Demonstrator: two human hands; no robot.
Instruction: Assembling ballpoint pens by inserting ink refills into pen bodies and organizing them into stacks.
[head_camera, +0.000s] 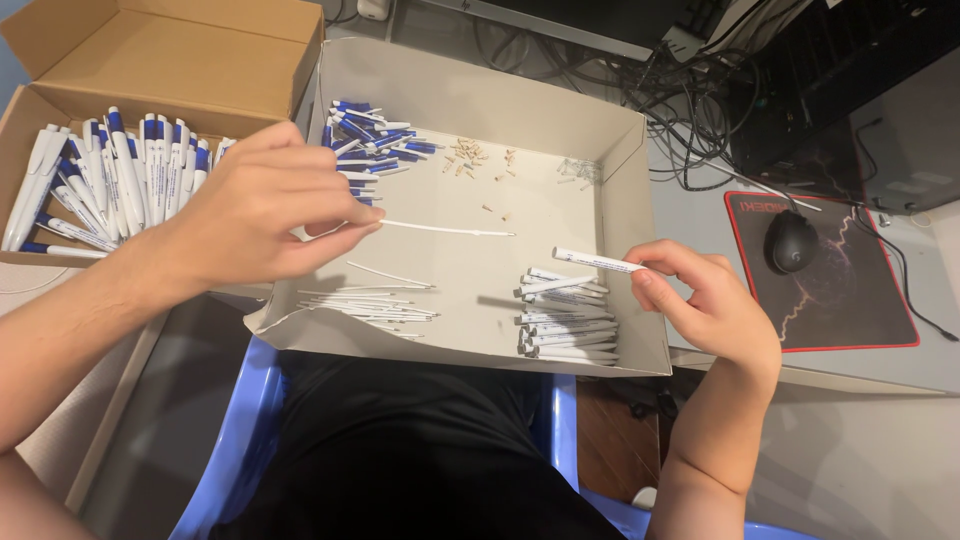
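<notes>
A cardboard box (60, 80) at far left holds finished blue-and-white pens (110, 175). The left hand (255, 205) pinches a thin white ink refill (445, 230) over the shallow cardboard tray (480, 100). Loose refills (365, 300) lie below it, white pen barrels (565, 325) lie stacked further right. The right hand (700, 300) grips one white barrel (595, 261) by its end, beside a black mouse (790, 240).

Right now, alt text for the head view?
Left hand holds a thin white refill and right hand a white pen barrel over a shallow cardboard tray of sorted pen parts. A box of blue-and-white pens sits at left.
</notes>
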